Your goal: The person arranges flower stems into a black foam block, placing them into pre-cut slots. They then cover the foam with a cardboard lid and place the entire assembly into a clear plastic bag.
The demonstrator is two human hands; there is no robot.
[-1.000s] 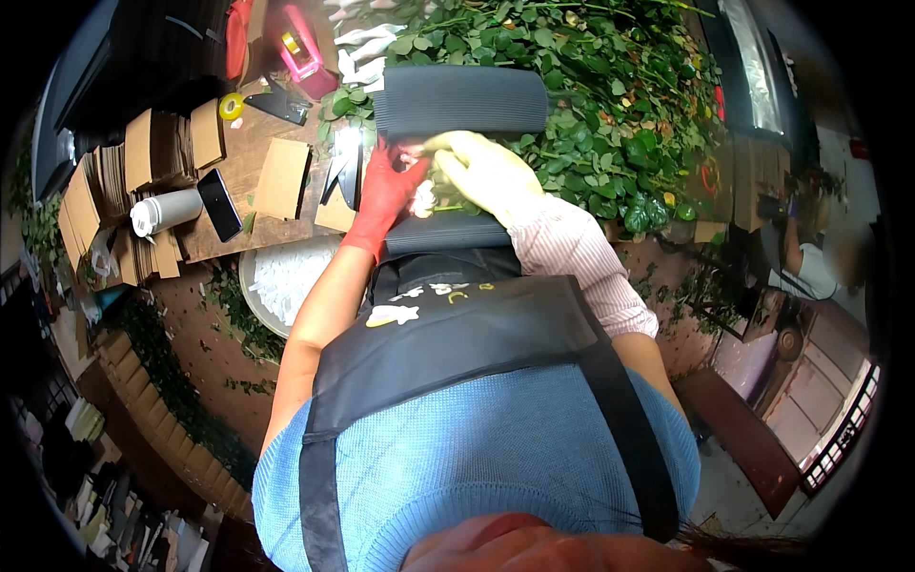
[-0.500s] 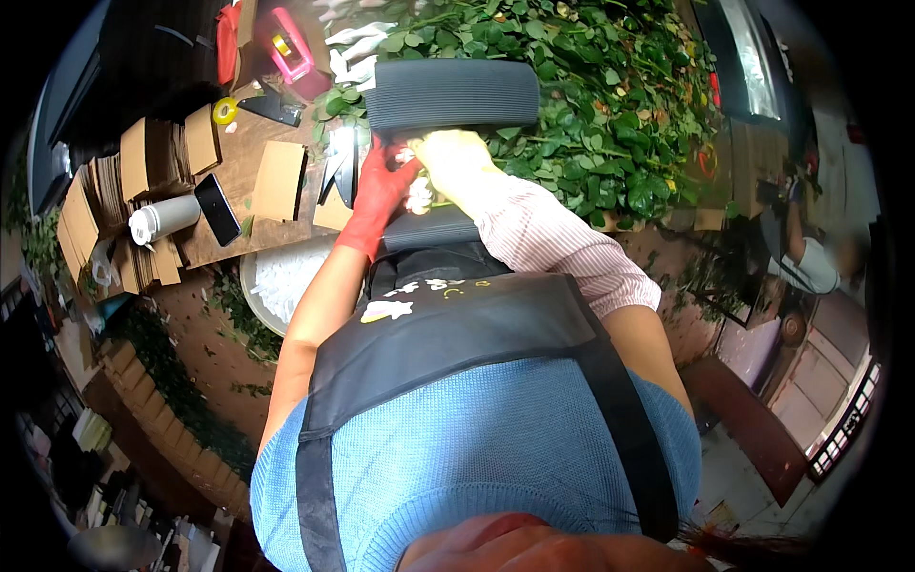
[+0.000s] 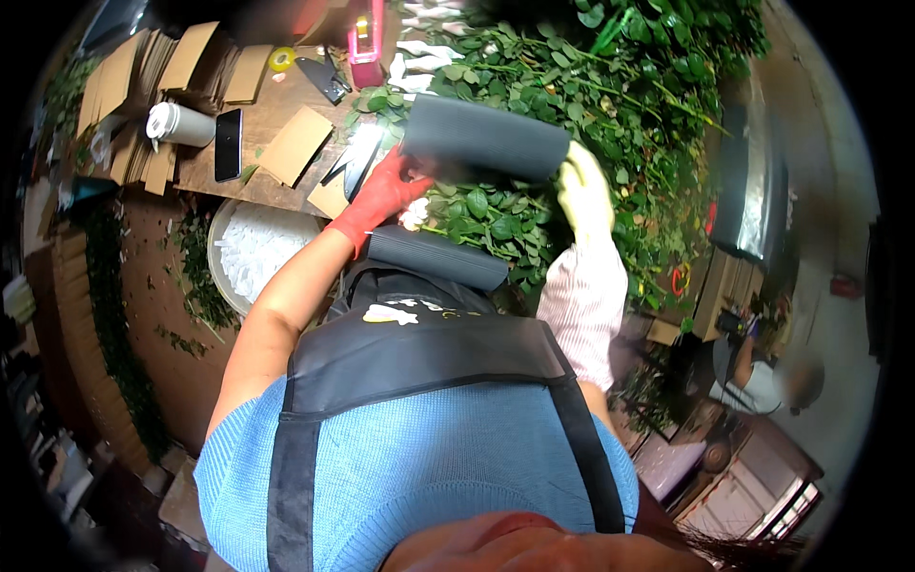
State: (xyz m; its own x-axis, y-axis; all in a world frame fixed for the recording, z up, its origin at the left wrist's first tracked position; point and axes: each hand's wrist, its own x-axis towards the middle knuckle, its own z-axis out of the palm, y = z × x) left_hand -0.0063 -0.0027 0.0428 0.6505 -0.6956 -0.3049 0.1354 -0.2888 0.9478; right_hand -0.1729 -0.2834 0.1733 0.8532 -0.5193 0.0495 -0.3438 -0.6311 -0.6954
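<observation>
Spreading leafy stems (image 3: pixel 620 119) crowd the wooden table (image 3: pixel 274 116) above brown floor (image 3: pixel 148 250).

Before you, a wooden surface (image 3: pixel 278 103) carries leafy green stems (image 3: pixel 634 119). Left, there's a phone (image 3: pixel 228 145) and flat cardboard (image 3: pixel 296 146).

Heaped leafy stems (image 3: pixel 658 143), stacked cardboard (image 3: pixel 193 57) and tape (image 3: pixel 281 59) suggest a flower workshop.

Bright glare bleaches a patch on the table (image 3: pixel 286 107); fisheye edges bend into black corners, lower left blurred
</observation>
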